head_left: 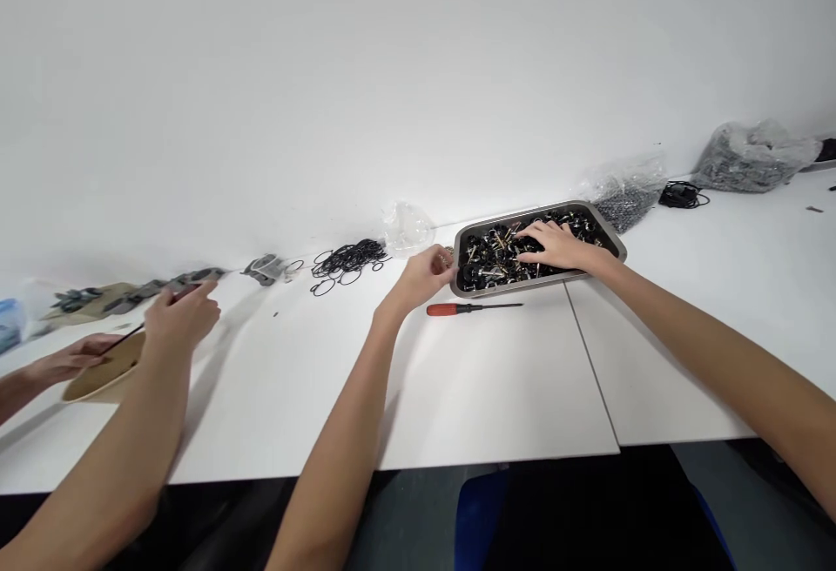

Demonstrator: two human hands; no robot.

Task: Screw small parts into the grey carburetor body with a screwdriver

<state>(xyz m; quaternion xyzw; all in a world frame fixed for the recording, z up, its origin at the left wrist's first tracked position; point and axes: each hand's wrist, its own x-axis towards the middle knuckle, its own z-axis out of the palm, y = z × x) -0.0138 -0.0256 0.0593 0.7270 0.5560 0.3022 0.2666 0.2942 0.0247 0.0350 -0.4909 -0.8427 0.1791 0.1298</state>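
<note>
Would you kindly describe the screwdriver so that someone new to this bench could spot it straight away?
Start at the white table and find the grey metal tray of small black parts, where the right hand rests. Just in front of the tray's near edge, beside the left hand, lies the screwdriver. Its red handle is the only bright colour among black and grey pieces.

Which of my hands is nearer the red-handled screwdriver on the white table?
Left. The left hand sits curled just above the red-handled screwdriver, near its handle end. The right hand is farther back, reaching into the grey metal tray of small black parts.
</note>
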